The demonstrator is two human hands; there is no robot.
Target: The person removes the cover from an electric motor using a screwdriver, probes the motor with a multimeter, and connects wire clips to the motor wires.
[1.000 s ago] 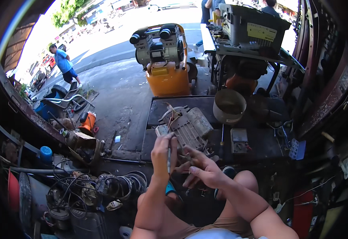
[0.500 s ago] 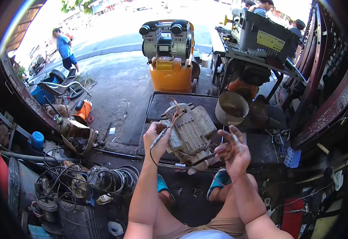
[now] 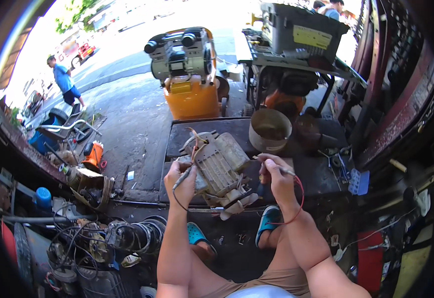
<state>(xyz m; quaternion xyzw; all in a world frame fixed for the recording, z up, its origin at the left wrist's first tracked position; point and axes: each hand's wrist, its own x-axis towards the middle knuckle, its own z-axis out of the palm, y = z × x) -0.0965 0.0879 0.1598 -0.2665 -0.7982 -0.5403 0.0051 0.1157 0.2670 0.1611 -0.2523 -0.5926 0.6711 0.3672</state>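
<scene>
A worn grey electric motor (image 3: 222,166) with a finned body lies tilted on the dark platform in front of me. Loose coloured wires (image 3: 194,143) stick up from its far left end. My left hand (image 3: 179,183) is closed round a grey test probe (image 3: 182,178) with a black lead, beside the motor's left side. Whether its tip touches a wire is hidden by my fingers. Just right of the motor, my right hand (image 3: 279,183) is closed on another test probe (image 3: 287,171), whose red lead (image 3: 302,191) loops down along my wrist.
Beyond the motor stand a round metal pot (image 3: 270,131) and an orange air compressor (image 3: 192,102). A table (image 3: 296,62) carries a grey case. Cables and motor parts (image 3: 98,238) crowd the left floor. Spanners and a blue plastic holder (image 3: 359,182) lie right. A person (image 3: 64,82) walks outside.
My view has turned slightly, so the scene sits further left. My right hand's spread fingers have closed in round the probe, with the red lead now showing. My left hand keeps its grip.
</scene>
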